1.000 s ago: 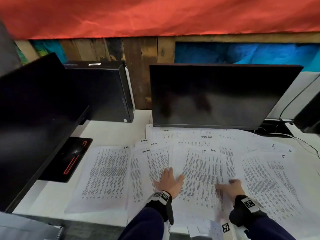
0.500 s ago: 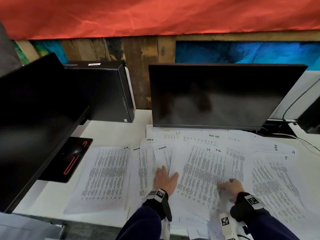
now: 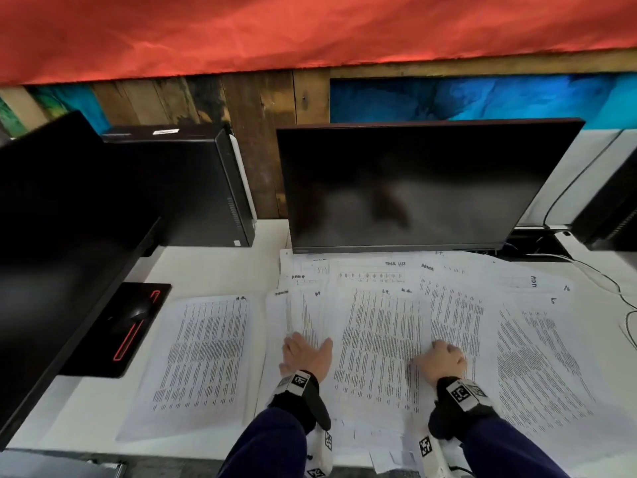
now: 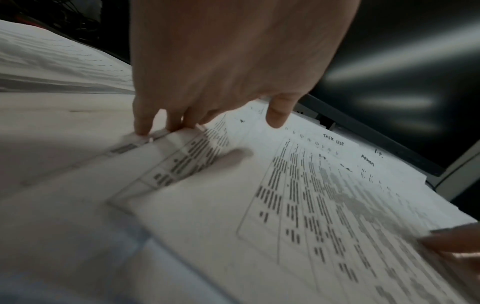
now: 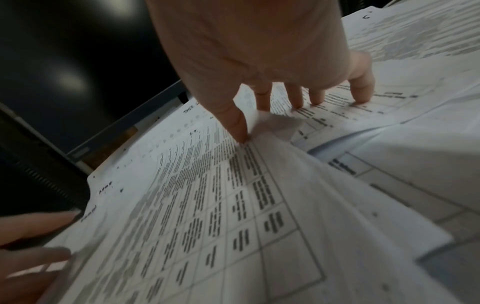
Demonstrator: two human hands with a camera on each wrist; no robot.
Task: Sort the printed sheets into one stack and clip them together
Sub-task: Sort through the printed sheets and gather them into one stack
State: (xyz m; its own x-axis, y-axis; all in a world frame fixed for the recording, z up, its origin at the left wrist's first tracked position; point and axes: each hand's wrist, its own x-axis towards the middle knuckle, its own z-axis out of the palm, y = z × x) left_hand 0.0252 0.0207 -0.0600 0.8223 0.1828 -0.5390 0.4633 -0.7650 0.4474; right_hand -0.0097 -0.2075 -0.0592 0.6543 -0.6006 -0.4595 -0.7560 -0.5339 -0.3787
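Head view: printed sheets (image 3: 375, 343) are seen spread and overlapping across a white bench (image 3: 213, 267), in front of a dark monitor (image 3: 406, 188). One sheet (image 3: 203, 353) lies apart to the left, beside a black mouse pad (image 3: 120, 329) on which a mouse (image 3: 132, 317) rests. A black computer case (image 3: 193, 188) stands behind it, and a second dark screen (image 3: 58, 229) fills the left edge. The left hand (image 3: 305, 357) is laid on the sheets left of the middle sheet, its fingers (image 4: 141, 121) bent down and slightly spread; in the left wrist view their tips are seen pressed against the raised edge of a sheet, with the thumb held clear above the paper. The right hand (image 3: 444, 362) is set on the sheets right of the middle sheet, knuckles raised. In the right wrist view its fingers (image 5: 361, 88) are curled down and spread, their tips pressed on the paper, while the thumb tip is pressed into a fold of a sheet that is puckered up under the palm. Whether that fold is truly pinched cannot be told. Handwritten labels are seen at the tops of several sheets. Red cloth (image 3: 310, 29) is hung above a wooden wall (image 3: 262, 108), and cables (image 3: 586, 267) are trailed at the right.
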